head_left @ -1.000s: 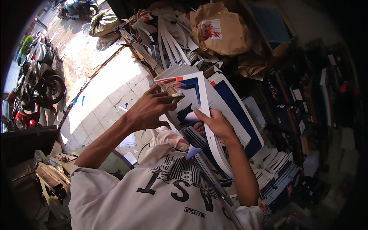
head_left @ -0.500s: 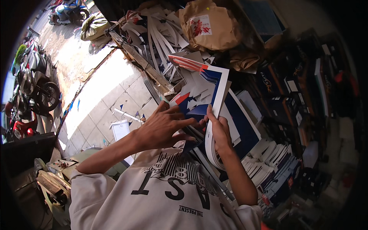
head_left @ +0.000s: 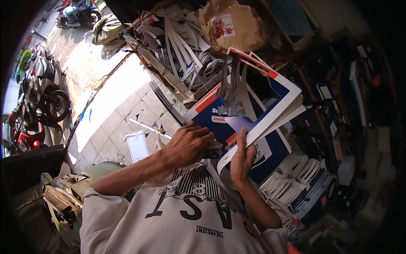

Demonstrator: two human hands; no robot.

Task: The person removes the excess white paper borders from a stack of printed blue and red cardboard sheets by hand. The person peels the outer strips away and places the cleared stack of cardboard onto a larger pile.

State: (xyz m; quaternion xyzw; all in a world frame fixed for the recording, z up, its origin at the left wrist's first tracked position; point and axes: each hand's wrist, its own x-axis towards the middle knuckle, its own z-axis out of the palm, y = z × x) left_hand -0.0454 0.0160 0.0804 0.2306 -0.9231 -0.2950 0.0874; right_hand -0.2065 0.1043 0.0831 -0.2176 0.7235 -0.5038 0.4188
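My right hand (head_left: 243,163) grips a bent stack of printed card sheets (head_left: 277,106) with white borders, the thumb on top. The stack curls over and fans apart at its far right corner. Cut-out openings show in its blue and red print. My left hand (head_left: 188,142) is closed at the near left edge of blue and red printed sheets (head_left: 207,120); its fingertips are partly hidden. Grey card offcuts (head_left: 236,91) stick up between the sheets. Another large blue sheet (head_left: 275,156) lies under my right hand.
Beyond the sheets, a wooden-edged bin (head_left: 163,70) holds paper strips, beside a brown paper package (head_left: 232,27). Paper stacks (head_left: 292,182) and dark boxes (head_left: 325,97) stand at right. A white card (head_left: 136,146) and scraps lie on the tiled floor. Motorcycles (head_left: 48,93) are parked at left.
My left hand's spread fingers have curled closed at the blue sheets' edge. The stack in my right hand has swung to the right and opened, showing more blue print and grey offcuts.
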